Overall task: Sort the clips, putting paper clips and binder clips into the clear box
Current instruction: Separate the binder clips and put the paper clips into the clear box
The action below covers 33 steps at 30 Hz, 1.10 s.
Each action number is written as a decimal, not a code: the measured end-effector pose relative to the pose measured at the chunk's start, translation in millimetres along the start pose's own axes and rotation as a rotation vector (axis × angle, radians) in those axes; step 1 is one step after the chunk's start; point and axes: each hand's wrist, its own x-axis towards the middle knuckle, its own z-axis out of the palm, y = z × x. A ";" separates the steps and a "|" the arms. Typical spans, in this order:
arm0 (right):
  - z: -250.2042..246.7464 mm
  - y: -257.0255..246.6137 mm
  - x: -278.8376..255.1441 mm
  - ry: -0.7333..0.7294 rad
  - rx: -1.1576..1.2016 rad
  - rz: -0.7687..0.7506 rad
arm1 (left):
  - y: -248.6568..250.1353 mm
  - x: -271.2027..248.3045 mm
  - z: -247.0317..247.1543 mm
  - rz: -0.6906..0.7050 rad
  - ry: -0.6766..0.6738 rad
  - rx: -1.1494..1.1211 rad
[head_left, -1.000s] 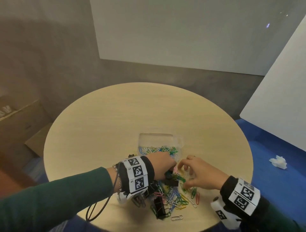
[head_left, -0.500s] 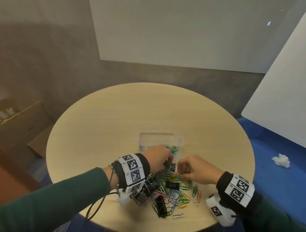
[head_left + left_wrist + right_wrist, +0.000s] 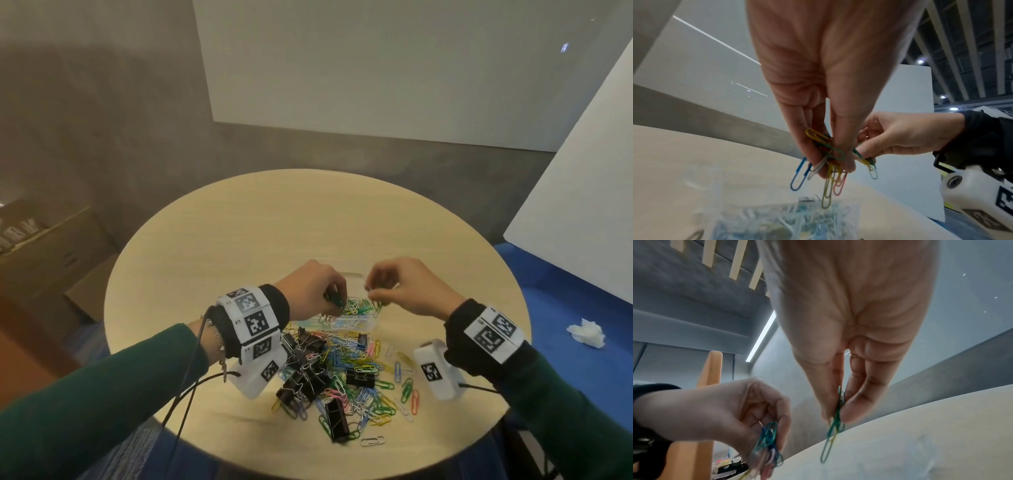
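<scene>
Both hands hover over the clear box [image 3: 366, 324], which holds coloured paper clips. My left hand [image 3: 334, 301] pinches a bunch of paper clips [image 3: 826, 164] in blue, yellow, green and red; they dangle over the box [image 3: 777, 222]. My right hand [image 3: 371, 296] pinches a few green and yellow paper clips [image 3: 833, 433] between thumb and fingers, above the table. A loose pile of paper clips [image 3: 356, 377] and black binder clips [image 3: 337, 419] lies on the round wooden table [image 3: 239, 240], just in front of the box.
A single silver paper clip [image 3: 371, 441] lies near the table's front edge. Cardboard boxes [image 3: 51, 253] stand on the floor at left. A crumpled tissue [image 3: 586, 332] lies on the blue floor at right. White boards lean behind and to the right.
Both hands lifted from the pile with paper clips pinched and moved forward, up over the clear box.
</scene>
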 end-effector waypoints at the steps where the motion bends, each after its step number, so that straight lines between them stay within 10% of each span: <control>1: 1.2 -0.7 5.5 0.048 0.003 -0.005 | -1.0 1.8 -3.6 -0.008 0.011 0.002; 20: 27.3 -3.5 9.3 -0.036 -0.187 -0.059 | -29.6 13.3 -1.6 -0.133 -0.158 0.045; 25: 36.8 -8.4 14.1 -0.295 -0.291 -0.057 | -29.3 10.7 7.4 -0.106 -0.326 0.221; 33: 31.3 -12.2 3.9 -0.143 -0.284 -0.153 | -44.8 -10.6 -18.8 -0.153 -0.130 0.176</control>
